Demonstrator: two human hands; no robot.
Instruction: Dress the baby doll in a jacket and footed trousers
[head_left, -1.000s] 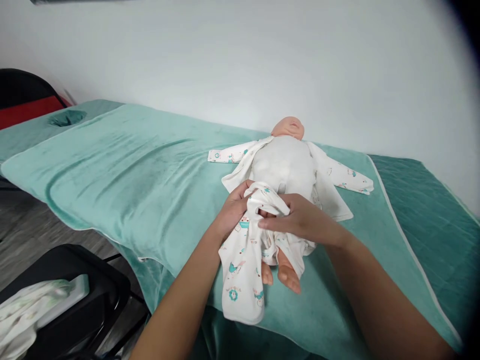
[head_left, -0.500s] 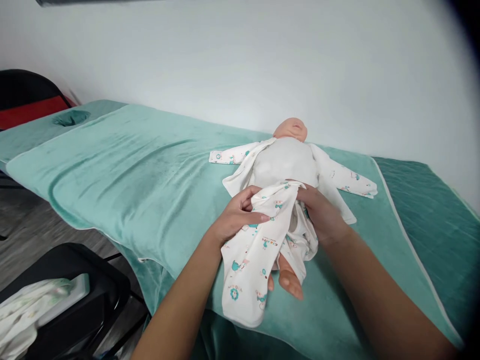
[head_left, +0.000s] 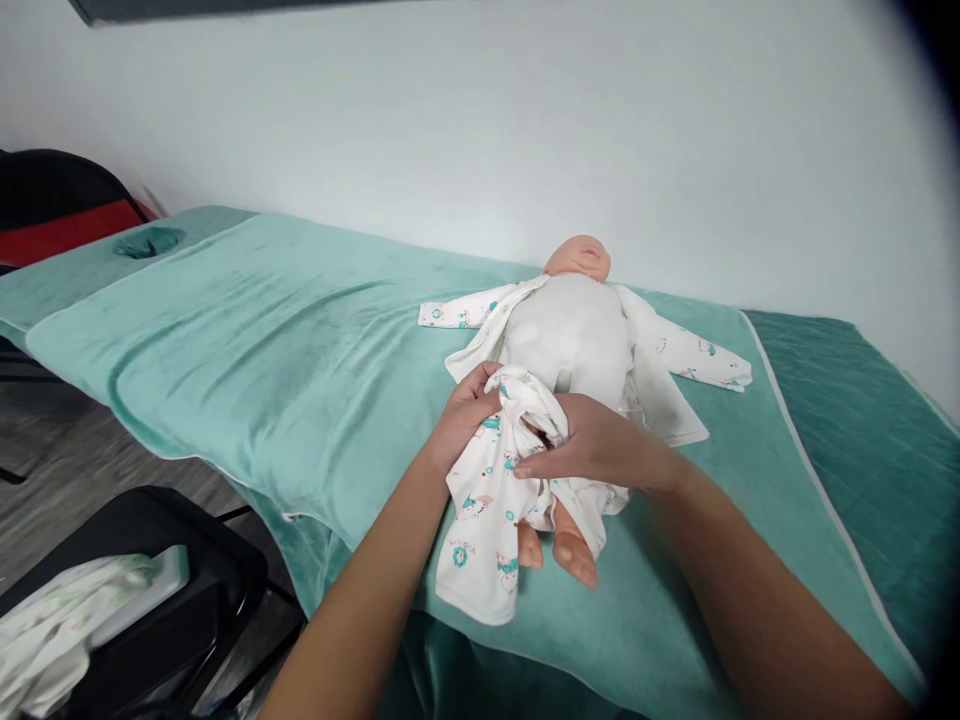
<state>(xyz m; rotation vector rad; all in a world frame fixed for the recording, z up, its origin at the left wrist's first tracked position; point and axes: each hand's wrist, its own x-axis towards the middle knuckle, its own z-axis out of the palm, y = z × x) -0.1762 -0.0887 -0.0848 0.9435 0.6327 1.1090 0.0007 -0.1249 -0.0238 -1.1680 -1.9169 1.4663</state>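
A baby doll (head_left: 576, 320) lies on its back on a teal towel (head_left: 300, 350), head towards the wall, arms in the sleeves of an open white printed shirt (head_left: 675, 360). White printed baby trousers (head_left: 484, 520) are bunched over the doll's hips and legs, and its bare feet (head_left: 562, 550) stick out below. My left hand (head_left: 463, 415) grips the trousers' waist at the doll's left side. My right hand (head_left: 592, 445) is closed on the bunched cloth over the doll's lap.
The towel covers a long padded table (head_left: 862, 420) against a white wall. A black chair (head_left: 172, 590) at lower left holds folded white cloth (head_left: 67, 620). A black and red chair (head_left: 52, 205) stands at far left.
Half a second ago the trousers' waist was spread wide between my hands; now my right hand has come back to the middle and the cloth is gathered up over the doll's lap.
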